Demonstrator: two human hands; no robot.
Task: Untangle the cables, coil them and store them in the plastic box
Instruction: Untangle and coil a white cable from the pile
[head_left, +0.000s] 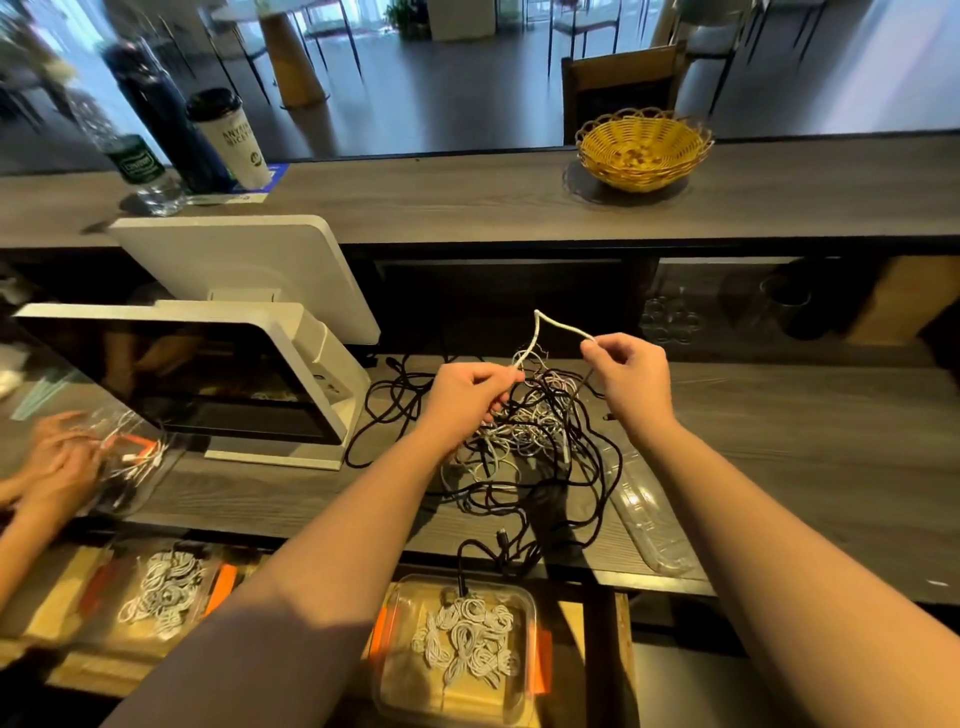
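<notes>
Progress: early-mid | white cable (540, 332) pinched by left hand (467, 392) and right hand (631, 376), arched above tangled cable pile (524, 441) | plastic box (457, 649) below hands, white coils already stored | black cables remain tangled

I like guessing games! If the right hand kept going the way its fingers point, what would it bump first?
Probably the white cable that the right hand already pinches, then likely the left hand; depth is unclear.
</notes>
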